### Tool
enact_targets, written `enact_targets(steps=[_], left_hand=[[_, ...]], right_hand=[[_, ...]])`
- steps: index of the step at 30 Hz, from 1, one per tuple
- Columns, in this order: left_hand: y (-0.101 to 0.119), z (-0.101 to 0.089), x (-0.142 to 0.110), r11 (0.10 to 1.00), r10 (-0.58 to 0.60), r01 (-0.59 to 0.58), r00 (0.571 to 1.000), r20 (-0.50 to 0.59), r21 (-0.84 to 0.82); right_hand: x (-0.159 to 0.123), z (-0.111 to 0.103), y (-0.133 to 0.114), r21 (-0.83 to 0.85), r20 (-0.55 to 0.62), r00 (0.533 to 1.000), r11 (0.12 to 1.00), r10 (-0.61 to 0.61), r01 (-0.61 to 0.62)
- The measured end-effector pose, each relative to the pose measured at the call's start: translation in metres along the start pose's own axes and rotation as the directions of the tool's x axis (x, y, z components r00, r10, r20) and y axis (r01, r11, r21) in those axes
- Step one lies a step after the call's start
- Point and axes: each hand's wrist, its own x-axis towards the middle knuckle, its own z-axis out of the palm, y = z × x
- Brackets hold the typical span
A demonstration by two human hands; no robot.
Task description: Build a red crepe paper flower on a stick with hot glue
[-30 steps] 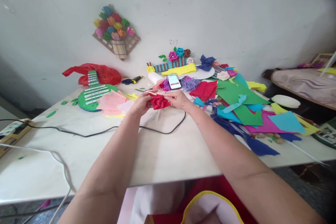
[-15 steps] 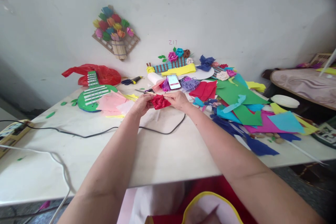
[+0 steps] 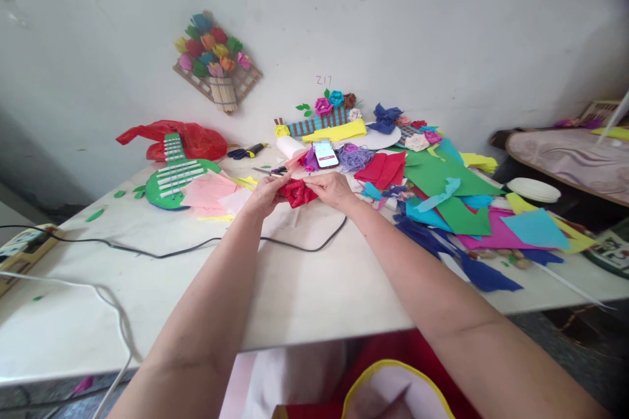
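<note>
Left hand [image 3: 266, 196]: fingers closed on the left side of a crumpled red paper piece [image 3: 298, 194]. Right hand [image 3: 334, 190]: thumb and fingers pinched narrow on its upper right edge. I count two holds on one thing, the piece bridging the small gap between the hands, over the far half of the white table [image 3: 314, 301]. Fingertips too small from my seat to sort one from another; whether the paper's underside meets the tabletop I cannot tell.

Just behind the left hand I log a pair of scissors [image 3: 279, 171], partly hidden. Past the hands, a lit phone [image 3: 325, 154] lies face up, a tangle of lilac yarn [image 3: 357, 158] just right of it, then folded red sheets [image 3: 383, 169]. On my side of the hands a black cable [image 3: 314, 250] loops across, passing behind the left forearm.

Further out, left: pale pink paper [image 3: 209, 191] overlapping a green guitar shape [image 3: 154, 188] strung with white strips; a red plastic bag [image 3: 201, 139] behind its neck. Right: heaped coloured paper, including a large green sheet [image 3: 442, 170] and a dark blue scrap [image 3: 489, 273] near the table's front edge. Back: a folded yellow strip [image 3: 339, 131]. On the wall I note a bouquet of paper flowers [image 3: 211, 46] on a tilted lattice.
</note>
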Motion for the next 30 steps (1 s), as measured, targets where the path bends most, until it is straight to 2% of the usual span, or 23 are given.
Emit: enact_targets(steps=[5,9,16,25,30], left_hand=[[0.001,0.003,-0.001,0.998,0.015,-0.013,1.0,-0.026,0.069],[0.003,0.005,-0.001,0.996,0.025,-0.021,0.999,-0.041,0.087],[0.003,0.001,0.0,0.993,0.062,-0.061,0.998,-0.005,0.104],[0.005,-0.001,-0.001,0.991,0.073,-0.074,0.997,0.018,0.109],[0.003,-0.005,0.001,0.99,0.081,-0.087,0.995,0.051,0.115]], right_hand=[[-0.001,0.002,0.001,-0.062,-0.01,0.997,0.996,-0.07,0.069],[-0.001,0.003,0.001,-0.056,-0.019,0.998,0.997,-0.057,0.056],[-0.001,0.001,0.0,0.075,-0.025,0.999,0.997,0.037,-0.035],[0.001,0.004,0.011,0.27,0.021,1.0,0.963,0.008,-0.013],[0.002,0.004,0.014,0.308,0.078,0.997,0.951,-0.017,-0.008]])
